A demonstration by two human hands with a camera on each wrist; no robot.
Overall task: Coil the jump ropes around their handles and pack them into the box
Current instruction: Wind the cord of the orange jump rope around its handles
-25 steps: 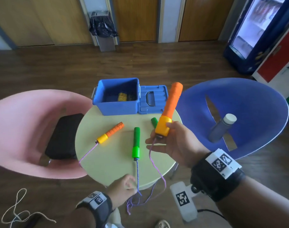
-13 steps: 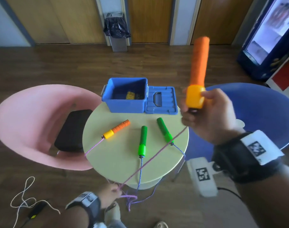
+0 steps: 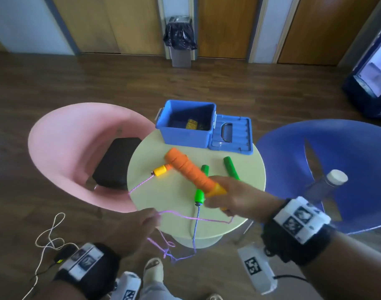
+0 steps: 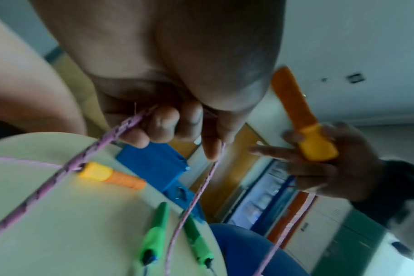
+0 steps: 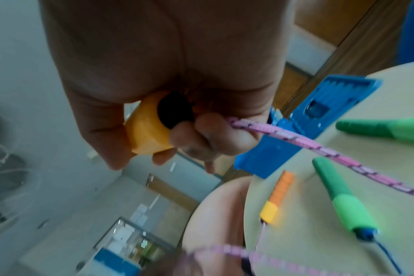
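Note:
My right hand [image 3: 233, 198] grips the yellow end of an orange jump-rope handle [image 3: 189, 169], tilted low over the round table [image 3: 246, 169] with its tip toward the far left. Its pink rope [image 3: 196, 217] runs from under that hand to my left hand [image 3: 139, 226], which pinches it at the table's near edge. In the left wrist view the pink rope [image 4: 121, 130] passes through those fingers. The second orange handle [image 3: 160, 169] lies on the table, partly hidden. Two green handles [image 3: 201, 185] [image 3: 230, 167] lie beside it, their blue rope [image 3: 195, 226] hanging off the edge. The open blue box [image 3: 185, 137] stands at the back.
The box lid [image 3: 230, 135] lies flat to the right of the box, which holds a yellow item [image 3: 191, 124]. A pink chair [image 3: 77, 148] with a black case [image 3: 116, 161] stands left, a blue chair [image 3: 328, 161] with a bottle [image 3: 328, 185] right. Rope slack hangs below the table.
My right hand has swung the orange handle down from upright and high to low over the table. The left hand has risen to the table's edge; the pink rope has gone slack.

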